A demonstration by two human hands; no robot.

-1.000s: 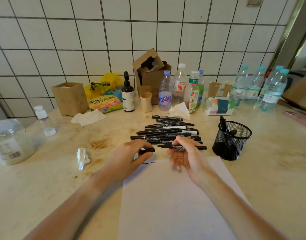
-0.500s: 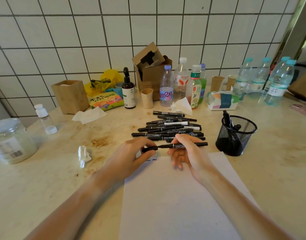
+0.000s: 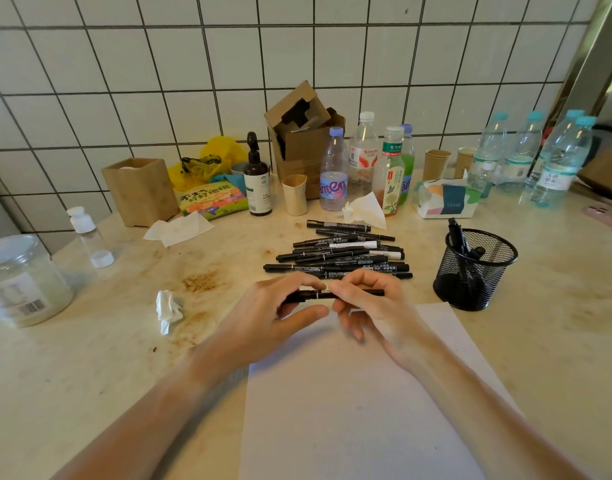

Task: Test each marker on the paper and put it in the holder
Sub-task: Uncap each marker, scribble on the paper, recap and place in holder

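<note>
Both hands, left (image 3: 263,317) and right (image 3: 374,306), pinching one marker (image 3: 320,294) level above the paper (image 3: 349,410), near the pile (image 3: 339,254); holder (image 3: 477,271) to the right.

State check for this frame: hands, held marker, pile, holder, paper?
left hand: grips the held marker
right hand: pinches the held marker
held marker: level above the paper, cap on
marker pile: lying flat, capped
mesh holder: upright, a few markers inside
paper: flat
</note>
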